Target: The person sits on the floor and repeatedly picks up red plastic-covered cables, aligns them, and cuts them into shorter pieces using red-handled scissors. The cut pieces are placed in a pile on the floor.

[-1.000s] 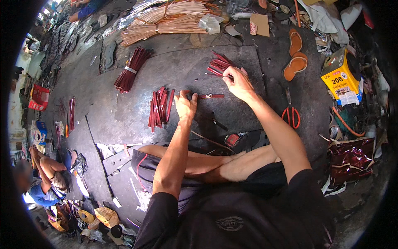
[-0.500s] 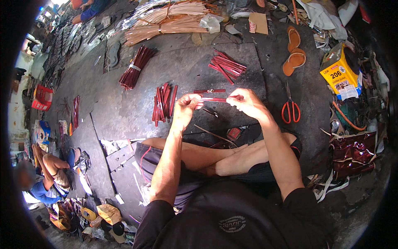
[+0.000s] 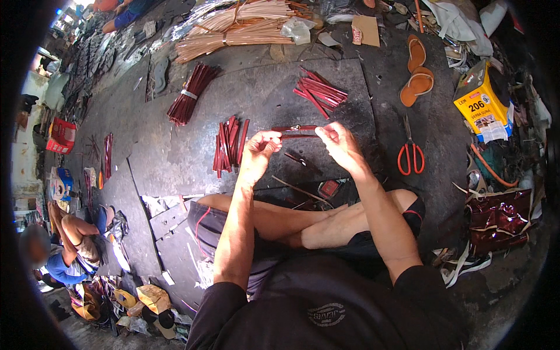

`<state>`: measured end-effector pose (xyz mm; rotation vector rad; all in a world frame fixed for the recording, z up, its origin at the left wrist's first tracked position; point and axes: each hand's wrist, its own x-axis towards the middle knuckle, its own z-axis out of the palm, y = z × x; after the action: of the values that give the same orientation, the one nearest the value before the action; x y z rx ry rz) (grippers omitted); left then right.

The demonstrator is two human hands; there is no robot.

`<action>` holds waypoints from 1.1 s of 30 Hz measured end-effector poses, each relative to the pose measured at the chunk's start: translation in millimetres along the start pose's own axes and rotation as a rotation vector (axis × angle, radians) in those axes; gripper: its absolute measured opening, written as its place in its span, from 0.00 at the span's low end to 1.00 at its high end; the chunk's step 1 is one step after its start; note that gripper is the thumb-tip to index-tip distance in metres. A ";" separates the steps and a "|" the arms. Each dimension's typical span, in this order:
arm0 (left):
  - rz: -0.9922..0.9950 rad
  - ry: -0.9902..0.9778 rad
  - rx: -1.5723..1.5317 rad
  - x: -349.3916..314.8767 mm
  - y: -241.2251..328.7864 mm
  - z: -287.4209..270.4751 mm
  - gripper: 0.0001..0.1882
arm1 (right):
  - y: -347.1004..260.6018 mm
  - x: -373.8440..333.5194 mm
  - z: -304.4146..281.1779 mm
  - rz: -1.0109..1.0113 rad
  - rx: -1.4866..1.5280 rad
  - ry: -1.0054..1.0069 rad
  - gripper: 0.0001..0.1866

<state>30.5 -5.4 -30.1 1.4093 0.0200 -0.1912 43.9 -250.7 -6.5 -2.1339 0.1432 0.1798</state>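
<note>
A narrow, shiny dark-red strip (image 3: 299,136) is stretched level between my two hands. Its left end is pinched by my left hand (image 3: 261,155), and my right hand (image 3: 341,147) grips the other end. Just beyond it, a similar strip with a small metal piece (image 3: 286,128) lies on the dark mat. A small dark piece with a shiny end (image 3: 296,158) rests below the held strip. To the left of my left hand is a loose pile of dark-red strips (image 3: 228,146). Another pile of red strips (image 3: 319,93) lies farther off.
Red-handled scissors (image 3: 410,153) and two tan sandals (image 3: 416,86) lie right of my hands. A tied red bundle (image 3: 191,96) is at far left, with pale strip bundles (image 3: 233,36) behind. A yellow box (image 3: 481,99) stands right. Another person (image 3: 67,256) sits at left.
Both hands have shifted slightly, the right one a little left and up. The held strip has tilted, looking darker and thinner, and now lies closer to the strip with the metal piece.
</note>
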 end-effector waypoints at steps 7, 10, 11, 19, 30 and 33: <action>-0.141 0.012 0.075 4.4 -15.5 -0.4 0.07 | 38.1 13.7 1.1 0.255 0.499 -0.409 0.18; -0.180 0.108 0.108 10.1 -34.8 -9.3 0.09 | 44.5 15.3 7.8 0.146 0.520 -0.427 0.11; -0.205 0.142 0.134 13.2 -39.6 -9.8 0.09 | 47.7 14.8 9.9 0.098 0.529 -0.429 0.09; -0.267 0.397 0.514 28.8 -46.3 -1.7 0.11 | 52.6 30.9 38.5 0.113 0.400 -0.084 0.05; -0.146 0.470 0.809 33.5 -56.4 -0.3 0.14 | 64.4 43.4 61.0 0.079 0.275 0.011 0.10; -0.180 0.472 0.781 35.1 -61.4 -5.7 0.16 | 58.2 37.9 59.5 -0.175 -0.140 0.218 0.13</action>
<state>56.6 -13.1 -95.6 2.2085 0.5096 -0.0013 66.8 -233.0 -93.3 -2.2887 0.0723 -0.1502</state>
